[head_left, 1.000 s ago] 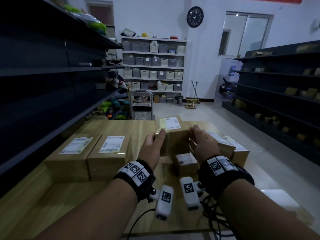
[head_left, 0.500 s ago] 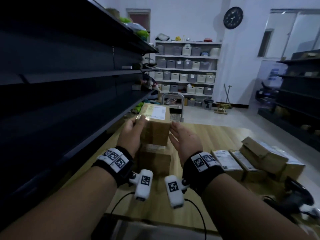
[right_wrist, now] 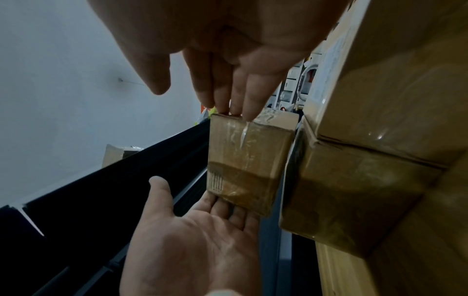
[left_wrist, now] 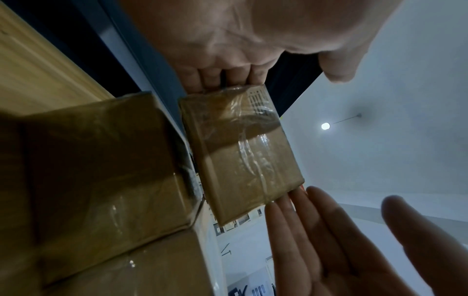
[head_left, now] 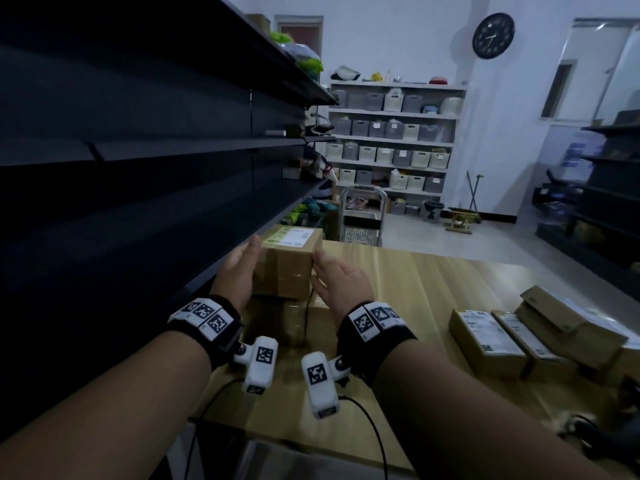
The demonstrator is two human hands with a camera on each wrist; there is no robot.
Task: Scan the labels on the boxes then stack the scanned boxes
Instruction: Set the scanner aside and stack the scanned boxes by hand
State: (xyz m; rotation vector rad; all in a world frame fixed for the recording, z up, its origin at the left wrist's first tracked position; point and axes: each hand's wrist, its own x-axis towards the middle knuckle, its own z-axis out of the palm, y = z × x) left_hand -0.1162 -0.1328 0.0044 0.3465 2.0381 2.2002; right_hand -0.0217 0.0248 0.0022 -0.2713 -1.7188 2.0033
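A small taped cardboard box [head_left: 284, 268] with a white label [head_left: 292, 236] on top is held between my two flat palms at the table's left side. My left hand [head_left: 239, 271] presses its left face and my right hand [head_left: 341, 282] its right face, fingers straight. It hangs right over two larger brown boxes [head_left: 277, 323] standing side by side. Whether it touches them I cannot tell. The left wrist view shows the box [left_wrist: 243, 152] from below, next to the lower boxes [left_wrist: 96, 170]. In the right wrist view the box [right_wrist: 248, 160] sits between both sets of fingertips.
Several labelled boxes [head_left: 485, 337] lie in a loose group on the wooden table [head_left: 415, 289] at the right. Dark shelving [head_left: 138, 150] runs close along the left edge. A metal trolley [head_left: 362, 216] stands beyond the table's far end.
Both hands carried the box from the middle of the table to the left side, then lowered it close over the boxes standing there. My view turned left with it.
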